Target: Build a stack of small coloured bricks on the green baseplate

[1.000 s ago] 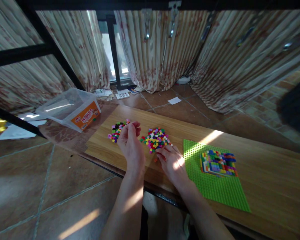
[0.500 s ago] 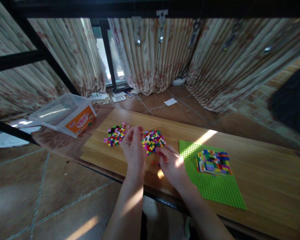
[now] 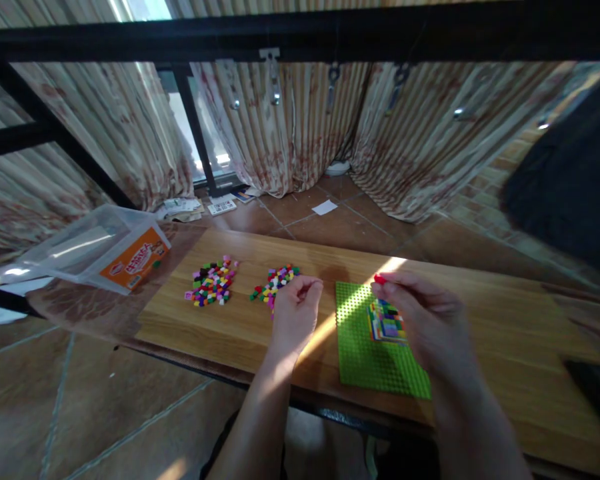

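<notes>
My right hand (image 3: 425, 313) pinches a red toy brick (image 3: 380, 279) between thumb and fingertips, above the far part of the green baseplate (image 3: 360, 367). Beneath and behind that hand is a built block of many-coloured bricks (image 3: 386, 328), partly hidden by it. My left hand (image 3: 297, 310) is closed, fingertips together, between the baseplate and a pile of loose small bricks (image 3: 275, 283), some of which it covers. Whatever those fingertips hold, if anything, I cannot make out. A second pile of loose bricks (image 3: 213, 280) lies farther left on the wooden board.
A clear plastic tub (image 3: 93, 247) with an orange label stands left of the wooden board (image 3: 190, 333). A dark bar (image 3: 300, 37) crosses above, with hanging clips. Papers (image 3: 180, 208) lie on the floor before the curtains. A dark shape (image 3: 570, 180) fills the right side.
My right hand has moved right from the brick pile to above the baseplate, now with a red brick. My left hand has come away from between the piles toward the baseplate. The view has shifted.
</notes>
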Tool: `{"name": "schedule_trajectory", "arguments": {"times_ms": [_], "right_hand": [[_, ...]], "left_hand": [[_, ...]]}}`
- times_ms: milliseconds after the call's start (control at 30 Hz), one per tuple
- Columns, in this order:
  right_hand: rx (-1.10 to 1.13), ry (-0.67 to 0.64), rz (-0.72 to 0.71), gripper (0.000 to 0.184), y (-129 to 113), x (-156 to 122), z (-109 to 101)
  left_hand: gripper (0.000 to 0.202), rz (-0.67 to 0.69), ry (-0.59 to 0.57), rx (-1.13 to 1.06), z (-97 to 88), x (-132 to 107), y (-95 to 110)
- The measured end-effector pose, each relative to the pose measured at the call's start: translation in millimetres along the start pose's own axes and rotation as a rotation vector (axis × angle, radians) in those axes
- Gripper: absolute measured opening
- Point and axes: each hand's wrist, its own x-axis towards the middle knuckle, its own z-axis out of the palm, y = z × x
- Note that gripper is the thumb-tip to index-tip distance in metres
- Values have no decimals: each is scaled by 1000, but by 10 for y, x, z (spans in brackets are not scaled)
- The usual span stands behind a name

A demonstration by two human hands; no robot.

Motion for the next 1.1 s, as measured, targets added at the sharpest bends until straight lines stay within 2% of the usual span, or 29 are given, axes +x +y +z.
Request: {"name": "schedule_trajectory", "arguments": {"times_ms": [133,233,400,567,733,1100], "right_hand": [[106,-2,70,10,-91,84,-433],[84,15,152,10,-67,116,-706],[-22,-77,301,19,-10,134,-979],[-74,-61,393,27,64,145,-1066],[-90,-69,428,30,139,154,-1044],[-158,-76,392,18,197,173,-961]], "left_hand": [[11,-6,-56,9,144,-25,-1],[11,-13,-129,61,286,-67,0],[13,8,-208,156,522,-122,-45],[19,80,-225,238,700,-137,-73],[22,203,-260,274,846,-147,-101],[23,208,-315,367,1014,-163,-142]]}}
